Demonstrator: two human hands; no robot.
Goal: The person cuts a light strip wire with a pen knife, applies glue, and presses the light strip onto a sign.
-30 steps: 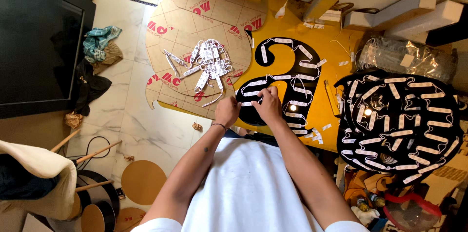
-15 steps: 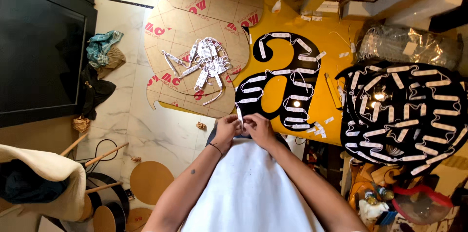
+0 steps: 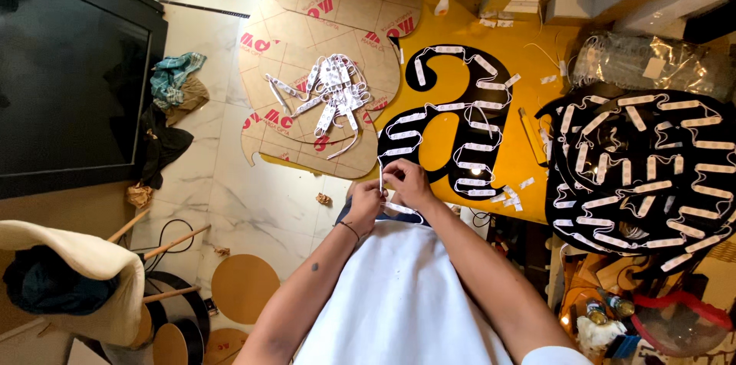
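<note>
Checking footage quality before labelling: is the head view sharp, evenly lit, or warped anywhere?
Head view: the hands, left hand and right hand, are fairly sharp; glare spots on the black letter panel and the plastic wrap; straight edges bow toward the frame borders, wide-lens distortion; the dark screen shows dim reflections.

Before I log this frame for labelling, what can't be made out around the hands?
- Head view: small white strip module pinched between left hand and right hand; its details are too small.
- Black letter-shaped panel: lower edge hidden behind the hands.
- Fingertips' grip: covered by the knuckles.
</note>
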